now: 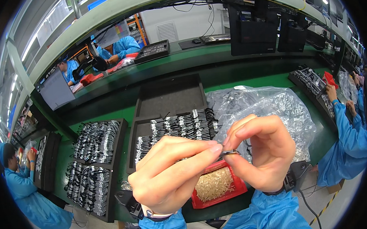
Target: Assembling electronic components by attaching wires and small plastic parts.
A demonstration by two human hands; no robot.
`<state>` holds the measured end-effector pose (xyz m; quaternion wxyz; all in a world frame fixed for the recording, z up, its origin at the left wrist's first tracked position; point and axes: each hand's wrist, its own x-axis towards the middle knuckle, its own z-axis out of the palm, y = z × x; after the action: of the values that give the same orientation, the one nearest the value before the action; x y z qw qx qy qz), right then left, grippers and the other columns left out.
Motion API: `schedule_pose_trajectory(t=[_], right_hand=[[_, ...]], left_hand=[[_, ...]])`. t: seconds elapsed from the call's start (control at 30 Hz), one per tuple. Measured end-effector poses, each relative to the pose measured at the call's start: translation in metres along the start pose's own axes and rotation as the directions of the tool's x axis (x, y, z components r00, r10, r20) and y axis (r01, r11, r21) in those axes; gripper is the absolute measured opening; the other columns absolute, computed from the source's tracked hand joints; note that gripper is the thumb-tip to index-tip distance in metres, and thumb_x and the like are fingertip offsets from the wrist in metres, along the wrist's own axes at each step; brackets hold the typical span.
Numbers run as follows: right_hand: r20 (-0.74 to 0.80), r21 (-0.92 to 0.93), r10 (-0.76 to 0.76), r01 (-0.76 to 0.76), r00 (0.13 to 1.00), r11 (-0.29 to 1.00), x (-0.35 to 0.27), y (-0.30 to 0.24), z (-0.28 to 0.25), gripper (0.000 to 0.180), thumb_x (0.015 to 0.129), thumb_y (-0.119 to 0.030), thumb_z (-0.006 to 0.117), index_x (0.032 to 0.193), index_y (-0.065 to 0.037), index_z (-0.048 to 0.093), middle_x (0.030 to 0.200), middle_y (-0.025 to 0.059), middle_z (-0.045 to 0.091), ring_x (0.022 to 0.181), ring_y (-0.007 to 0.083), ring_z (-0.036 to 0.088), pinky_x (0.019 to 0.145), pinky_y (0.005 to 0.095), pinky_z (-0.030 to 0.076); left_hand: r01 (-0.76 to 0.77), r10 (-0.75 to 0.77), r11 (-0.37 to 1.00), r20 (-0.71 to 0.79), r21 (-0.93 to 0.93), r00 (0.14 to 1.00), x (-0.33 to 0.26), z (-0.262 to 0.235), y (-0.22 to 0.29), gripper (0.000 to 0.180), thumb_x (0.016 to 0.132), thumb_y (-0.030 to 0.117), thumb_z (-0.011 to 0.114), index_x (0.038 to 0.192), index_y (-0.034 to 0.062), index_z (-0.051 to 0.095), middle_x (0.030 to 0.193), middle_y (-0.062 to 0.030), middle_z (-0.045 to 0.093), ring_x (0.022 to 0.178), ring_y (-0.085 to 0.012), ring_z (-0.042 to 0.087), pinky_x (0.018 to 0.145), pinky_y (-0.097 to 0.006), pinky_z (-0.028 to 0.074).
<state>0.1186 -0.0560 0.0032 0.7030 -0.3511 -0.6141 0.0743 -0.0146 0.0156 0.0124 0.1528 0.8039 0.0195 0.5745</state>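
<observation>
Both hands meet above the red bin (pixel 210 202), wrists turned inward: the right hand (pixel 271 147) pinches a small dark part (pixel 230 152) between thumb and finger, while the left hand (pixel 165 172) presses its fingertips together at the part's left end, their exact grip hidden. Behind, clear bags (pixel 277 102) cover some of the tabletop (pixel 124 114). Pale slivers (pixel 214 184) fill the bin; the left tray (pixel 116 158) holds packed rows of black-and-silver pieces (pixel 96 138).

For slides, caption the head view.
Left hand and right hand hold a small dark part near a red bin of pale pieces.
</observation>
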Motion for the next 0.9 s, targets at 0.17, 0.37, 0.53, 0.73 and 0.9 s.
schedule_pose_trajectory(t=[0.17, 0.37, 0.53, 0.73, 0.9], right_hand=[[-0.002, 0.294, 0.134, -0.128, 0.991, 0.947, -0.002, 0.005, 0.003, 0.030, 0.066, 0.007, 0.068, 0.094, 0.005, 0.057, 0.085, 0.0131, 0.061, 0.084, 0.0174, 0.058, 0.075, 0.0286, 0.045], [0.015, 0.439, 0.097, -0.094, 0.995, 0.893, -0.004, 0.017, 0.002, 0.019, 0.072, 0.007, 0.063, 0.091, 0.007, 0.059, 0.092, 0.0146, 0.060, 0.084, 0.0192, 0.058, 0.075, 0.0291, 0.045], [-0.007, 0.687, 0.233, -0.164, 0.972, 0.707, -0.012, 0.016, 0.015, 0.017, 0.075, 0.005, 0.060, 0.092, 0.006, 0.058, 0.093, 0.0147, 0.058, 0.087, 0.0181, 0.056, 0.076, 0.0292, 0.045], [-0.074, 0.703, 0.227, -0.111, 0.971, 0.702, -0.015, 0.014, 0.018, 0.013, 0.080, 0.003, 0.055, 0.092, 0.006, 0.057, 0.094, 0.0139, 0.056, 0.087, 0.0169, 0.054, 0.078, 0.0289, 0.043], [-0.129, 0.648, 0.211, -0.079, 0.969, 0.757, -0.014, 0.011, 0.018, 0.012, 0.082, 0.000, 0.052, 0.091, 0.006, 0.055, 0.092, 0.0134, 0.055, 0.087, 0.0161, 0.052, 0.079, 0.0287, 0.042]], left_hand=[[0.035, -0.037, 0.998, -0.039, -0.046, 0.999, -0.004, 0.008, 0.006, 0.025, 0.058, -0.006, 0.070, 0.082, -0.0018, 0.063, 0.075, -0.0122, 0.062, 0.066, -0.0213, 0.059, 0.058, -0.027, 0.045], [0.073, -0.082, 0.992, -0.079, -0.106, 0.994, -0.006, 0.018, 0.007, 0.027, 0.059, -0.006, 0.070, 0.084, -0.0020, 0.062, 0.076, -0.0121, 0.061, 0.068, -0.0208, 0.058, 0.060, -0.026, 0.046], [0.108, -0.125, 0.982, -0.110, -0.153, 0.986, -0.010, 0.023, 0.005, 0.027, 0.060, -0.006, 0.070, 0.085, -0.0022, 0.061, 0.078, -0.0121, 0.061, 0.069, -0.0204, 0.058, 0.061, -0.026, 0.046], [0.142, -0.174, 0.966, -0.139, -0.214, 0.975, -0.012, 0.029, 0.011, 0.029, 0.061, -0.006, 0.070, 0.087, -0.0024, 0.059, 0.079, -0.0121, 0.060, 0.070, -0.0199, 0.058, 0.062, -0.026, 0.046], [0.171, -0.218, 0.949, -0.162, -0.264, 0.962, -0.011, 0.032, 0.015, 0.029, 0.061, -0.007, 0.070, 0.088, -0.0025, 0.058, 0.080, -0.0121, 0.059, 0.072, -0.0194, 0.058, 0.063, -0.026, 0.046]])
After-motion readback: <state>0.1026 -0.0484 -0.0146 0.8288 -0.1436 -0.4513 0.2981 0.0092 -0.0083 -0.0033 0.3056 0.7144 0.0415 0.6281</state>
